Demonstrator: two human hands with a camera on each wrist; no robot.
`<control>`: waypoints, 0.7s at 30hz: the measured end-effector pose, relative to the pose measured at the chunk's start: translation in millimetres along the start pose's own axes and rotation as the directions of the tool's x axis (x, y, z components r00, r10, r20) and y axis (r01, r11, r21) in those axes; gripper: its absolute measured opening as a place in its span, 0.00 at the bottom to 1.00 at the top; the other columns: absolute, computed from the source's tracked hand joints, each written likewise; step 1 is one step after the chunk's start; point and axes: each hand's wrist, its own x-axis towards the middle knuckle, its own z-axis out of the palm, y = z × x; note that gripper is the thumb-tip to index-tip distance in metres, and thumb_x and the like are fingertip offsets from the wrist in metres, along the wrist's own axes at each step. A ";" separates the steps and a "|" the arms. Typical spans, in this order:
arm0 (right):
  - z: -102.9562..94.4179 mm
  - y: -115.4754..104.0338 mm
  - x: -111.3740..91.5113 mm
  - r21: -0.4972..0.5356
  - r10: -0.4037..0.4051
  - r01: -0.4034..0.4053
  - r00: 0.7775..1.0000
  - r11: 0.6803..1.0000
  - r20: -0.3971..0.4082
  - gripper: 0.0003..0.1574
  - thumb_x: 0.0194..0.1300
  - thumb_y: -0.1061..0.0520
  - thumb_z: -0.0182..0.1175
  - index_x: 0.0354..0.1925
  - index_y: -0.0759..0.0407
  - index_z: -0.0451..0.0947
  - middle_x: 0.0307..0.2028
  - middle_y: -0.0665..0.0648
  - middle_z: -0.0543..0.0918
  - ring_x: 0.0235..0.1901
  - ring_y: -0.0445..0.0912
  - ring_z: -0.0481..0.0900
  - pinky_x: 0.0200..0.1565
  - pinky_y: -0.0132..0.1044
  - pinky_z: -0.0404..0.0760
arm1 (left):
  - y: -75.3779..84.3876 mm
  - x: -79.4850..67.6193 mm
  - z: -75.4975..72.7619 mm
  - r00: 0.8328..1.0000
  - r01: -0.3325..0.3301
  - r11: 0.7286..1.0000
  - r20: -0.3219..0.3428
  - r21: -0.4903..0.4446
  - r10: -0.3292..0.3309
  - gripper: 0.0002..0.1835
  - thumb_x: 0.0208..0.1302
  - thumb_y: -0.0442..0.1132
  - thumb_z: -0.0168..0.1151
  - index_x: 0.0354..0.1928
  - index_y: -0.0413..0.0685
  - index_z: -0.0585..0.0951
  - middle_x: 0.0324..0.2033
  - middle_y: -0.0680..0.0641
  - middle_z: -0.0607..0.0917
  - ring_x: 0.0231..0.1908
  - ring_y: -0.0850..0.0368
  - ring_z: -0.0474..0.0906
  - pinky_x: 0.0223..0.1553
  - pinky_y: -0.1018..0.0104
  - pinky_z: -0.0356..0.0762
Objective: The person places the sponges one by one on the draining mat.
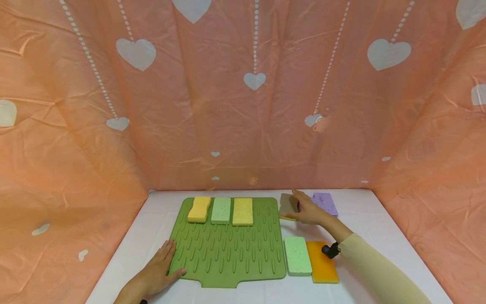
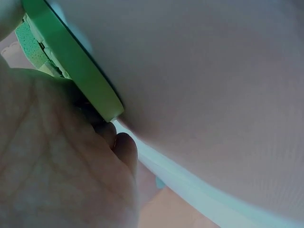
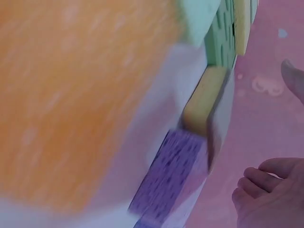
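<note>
My left hand (image 1: 157, 268) rests at the lower left edge of a green ridged mat (image 1: 228, 261), its fingers along the side. In the left wrist view the mat's thick rim (image 2: 78, 61) lies against the palm. My right hand (image 1: 309, 211) is spread over a grey-topped yellow sponge (image 1: 288, 203) just right of the mat. The right wrist view shows this hand (image 3: 273, 190) with thumb and fingers apart, clear of that sponge (image 3: 204, 102). Behind the hand lies a purple sponge (image 1: 324, 202), partly covered by it.
Along the mat's back edge lie a wavy yellow-orange sponge (image 1: 199, 209), a light green sponge (image 1: 221, 210) and a yellow sponge (image 1: 243, 212). Another green sponge (image 1: 298, 255) and an orange sponge (image 1: 322, 270) lie right of the mat, under the right forearm's side. Heart-patterned curtains (image 1: 228, 105) enclose the white table (image 1: 364, 215).
</note>
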 end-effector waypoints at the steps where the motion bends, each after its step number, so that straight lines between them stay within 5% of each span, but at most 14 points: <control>1: -2.3 2.7 -2.2 -0.002 0.006 -0.006 1.000 1.000 -0.005 0.71 0.69 0.39 0.74 0.83 0.76 0.44 0.80 0.80 0.53 0.78 0.75 0.55 0.74 0.74 0.61 | -0.3 -0.2 0.7 1.000 -0.003 1.000 -0.001 0.001 0.003 0.58 0.73 0.64 0.65 0.81 0.22 0.52 0.82 0.24 0.50 0.82 0.24 0.41 0.78 0.28 0.47; 21: -38.4 60.9 -30.2 -0.028 0.022 -0.025 0.994 0.999 -0.109 0.65 0.67 0.44 0.75 0.79 0.82 0.53 0.76 0.84 0.59 0.76 0.79 0.56 0.75 0.74 0.55 | -1.1 -0.4 0.1 1.000 -0.013 1.000 -0.003 -0.002 0.013 0.58 0.74 0.63 0.65 0.80 0.22 0.53 0.81 0.23 0.50 0.82 0.24 0.41 0.78 0.28 0.48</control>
